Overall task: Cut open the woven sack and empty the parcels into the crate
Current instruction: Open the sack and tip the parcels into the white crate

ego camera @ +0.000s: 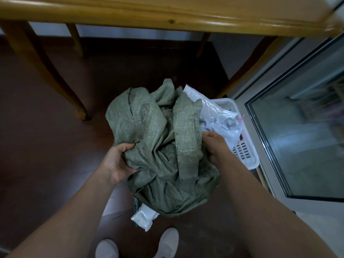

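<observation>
1 parcel lies on the floor near the feet, outside the crate. The left hand curls round a fold of the limp sack; the right hand grips another, fingertips hidden. Emptying looks nearly finished, so next the sack probably needs setting aside and the stray parcel lifting. Just beyond, the crate holds white parcels.

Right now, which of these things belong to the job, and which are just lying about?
Job:
woven sack, gripped by left hand and right hand
parcels in the crate
stray parcel at the sack's lower edge

Just there:
wooden table
glass door
</observation>
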